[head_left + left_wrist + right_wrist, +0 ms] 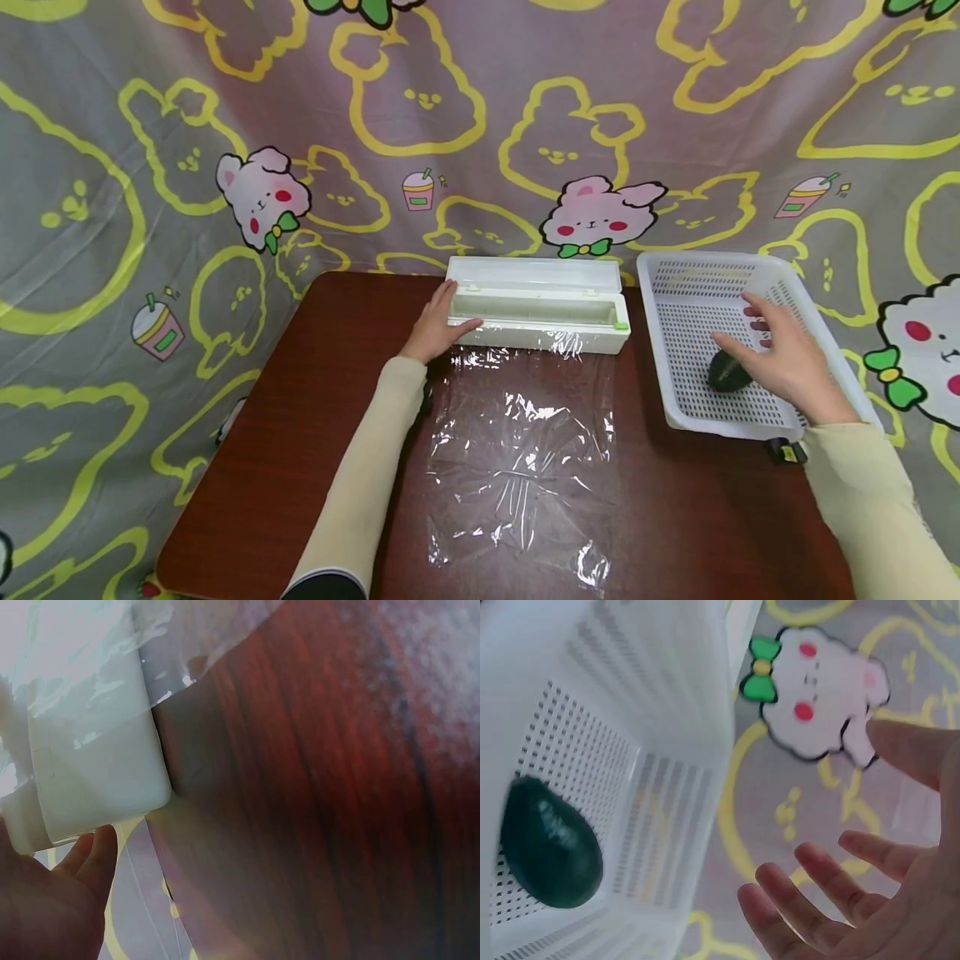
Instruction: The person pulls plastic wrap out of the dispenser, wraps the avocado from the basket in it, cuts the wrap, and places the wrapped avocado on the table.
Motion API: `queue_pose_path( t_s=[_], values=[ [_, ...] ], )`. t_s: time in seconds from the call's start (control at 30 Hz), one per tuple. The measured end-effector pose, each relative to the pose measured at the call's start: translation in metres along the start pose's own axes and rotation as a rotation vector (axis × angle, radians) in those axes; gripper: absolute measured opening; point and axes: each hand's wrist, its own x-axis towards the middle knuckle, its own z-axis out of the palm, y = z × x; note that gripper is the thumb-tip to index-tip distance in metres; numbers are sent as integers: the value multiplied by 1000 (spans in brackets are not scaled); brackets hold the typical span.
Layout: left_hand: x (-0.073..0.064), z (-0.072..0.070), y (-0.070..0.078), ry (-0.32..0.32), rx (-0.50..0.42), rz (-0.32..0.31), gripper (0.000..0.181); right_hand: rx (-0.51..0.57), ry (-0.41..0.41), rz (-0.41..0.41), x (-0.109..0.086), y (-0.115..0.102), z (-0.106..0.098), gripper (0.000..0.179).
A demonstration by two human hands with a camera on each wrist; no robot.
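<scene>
A white cling film dispenser [536, 337] lies on the table, its clear lid raised. From its front a sheet of cling film [525, 467] spreads over the wood toward me. My left hand [435, 327] holds the dispenser's left end, thumb over the front edge and fingers along the end; the left wrist view shows fingertips [105, 844] against that end. Over the white basket [678, 417] hovers my right hand [791, 362], fingers spread and holding nothing. Below it a dark green avocado [551, 844] lies on the basket's perforated floor, partly hidden by the hand in the head view.
The dark red-brown wooden table [300, 442] carries everything. Behind and at both sides hangs a grey cloth [480, 108] with yellow outlines and cartoon rabbits. A small green piece [621, 326] sits at the dispenser's right end. The basket stands just right of the dispenser.
</scene>
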Motion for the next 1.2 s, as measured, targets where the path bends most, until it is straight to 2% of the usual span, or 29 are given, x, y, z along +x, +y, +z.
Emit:
queue_pose_path(
  t_s=[0.13,0.27,0.47,0.77,1.03,1.2],
  values=[
    [0,0,0,1,-6,-5,101,-12,-34,83,12,18,-5,91],
    [0,0,0,3,-9,0,101,-31,-81,122,20,34,-4,95],
    [0,0,-1,2,-24,4,102,-39,-211,148,29,51,0,100],
    [0,1,-3,3,-34,3,103,-94,-382,163,44,64,-1,104],
    [0,2,-4,5,-20,1,104,-148,-460,151,56,76,-2,108],
    [1,2,-4,7,-20,7,103,-124,-503,181,62,86,3,111]
  ],
)
